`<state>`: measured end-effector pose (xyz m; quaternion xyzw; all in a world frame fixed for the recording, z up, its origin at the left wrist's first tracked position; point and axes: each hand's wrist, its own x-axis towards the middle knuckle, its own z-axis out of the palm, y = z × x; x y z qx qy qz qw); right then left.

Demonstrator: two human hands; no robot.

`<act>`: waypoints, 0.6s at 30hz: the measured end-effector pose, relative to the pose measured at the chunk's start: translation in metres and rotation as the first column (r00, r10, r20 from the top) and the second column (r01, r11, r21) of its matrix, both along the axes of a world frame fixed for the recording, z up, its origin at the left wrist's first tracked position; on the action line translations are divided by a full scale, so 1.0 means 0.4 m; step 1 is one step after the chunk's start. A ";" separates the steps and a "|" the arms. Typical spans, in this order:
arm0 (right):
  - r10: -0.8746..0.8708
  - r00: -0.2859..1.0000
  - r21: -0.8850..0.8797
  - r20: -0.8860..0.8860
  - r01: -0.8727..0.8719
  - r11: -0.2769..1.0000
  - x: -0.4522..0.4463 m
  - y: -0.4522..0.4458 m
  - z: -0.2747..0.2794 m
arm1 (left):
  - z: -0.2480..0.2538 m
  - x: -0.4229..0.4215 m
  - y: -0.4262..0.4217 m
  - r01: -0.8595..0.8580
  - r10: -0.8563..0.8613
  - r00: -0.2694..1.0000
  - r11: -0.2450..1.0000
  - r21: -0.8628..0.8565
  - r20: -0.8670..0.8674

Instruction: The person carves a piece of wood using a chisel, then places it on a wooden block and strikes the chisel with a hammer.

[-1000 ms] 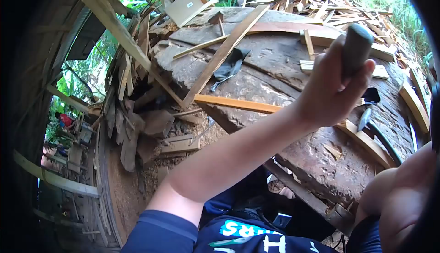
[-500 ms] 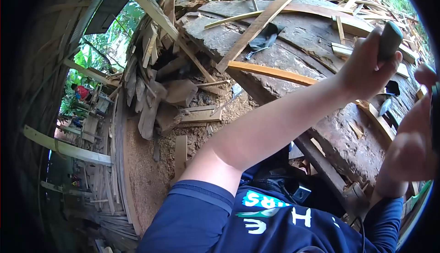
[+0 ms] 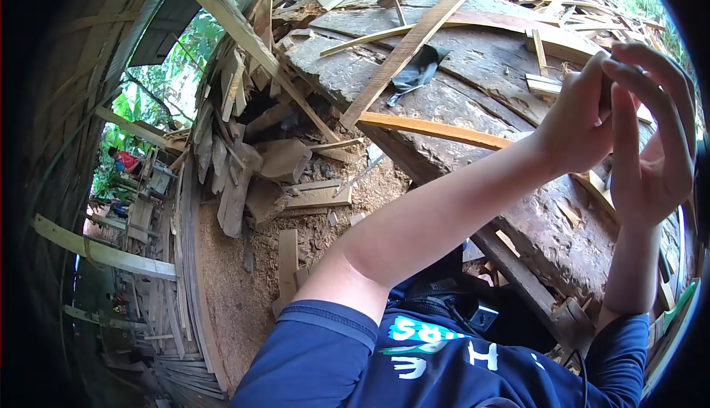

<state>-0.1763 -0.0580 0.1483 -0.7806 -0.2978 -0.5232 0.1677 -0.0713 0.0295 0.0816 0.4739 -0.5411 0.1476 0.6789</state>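
My left hand (image 3: 580,116) reaches across the wooden workbench (image 3: 481,75), its fingers closed round a smooth grey-green, round-ended bar. Only a small dark piece of the bar (image 3: 606,93) shows between my hands now, and its exact kind cannot be made out. My right hand (image 3: 651,142) is raised right against the left, with its fingers stretched, slightly curved and apart. Its fingertips overlap the left hand's fingers. An orange-brown wood strip (image 3: 436,130) lies beside my left forearm, close to the bench's near-left edge.
A hammer (image 3: 392,0), a long plank (image 3: 414,49) and a crumpled black sheet (image 3: 420,71) lie on the bench. Stacked offcuts (image 3: 240,164) lean at the left above sawdust-covered ground (image 3: 229,282). Further off at the left is a person in red (image 3: 127,161).
My right hand has come up from the right edge to meet the left hand, its fingers opening out. The bar, plainly visible before, is now mostly covered.
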 end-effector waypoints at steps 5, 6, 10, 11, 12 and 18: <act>-0.097 0.993 0.067 -0.063 0.101 0.993 0.021 0.026 -0.006 | 0.008 -0.043 -0.025 -0.181 0.186 0.982 0.964 -0.196 0.011; -0.088 0.993 0.075 -0.080 0.094 0.993 0.025 0.030 -0.006 | 0.008 -0.040 -0.005 -0.066 0.065 0.998 0.992 -0.104 -0.014; -0.056 0.986 0.063 -0.154 0.067 0.996 0.031 0.036 -0.006 | 0.015 -0.035 0.044 0.052 -0.055 0.998 0.996 0.067 0.032; -0.064 0.985 0.070 -0.157 0.076 0.995 0.029 0.036 -0.006 | 0.016 -0.039 0.046 0.057 -0.059 0.998 0.996 0.065 0.029; -0.071 0.985 0.073 -0.160 0.083 0.994 0.028 0.035 -0.005 | 0.016 -0.044 0.045 0.061 -0.061 0.998 0.996 0.069 -0.004; -0.058 0.985 0.072 -0.161 0.070 0.995 0.025 0.037 0.001 | 0.015 -0.051 0.020 0.046 -0.047 0.998 0.999 -0.015 -0.031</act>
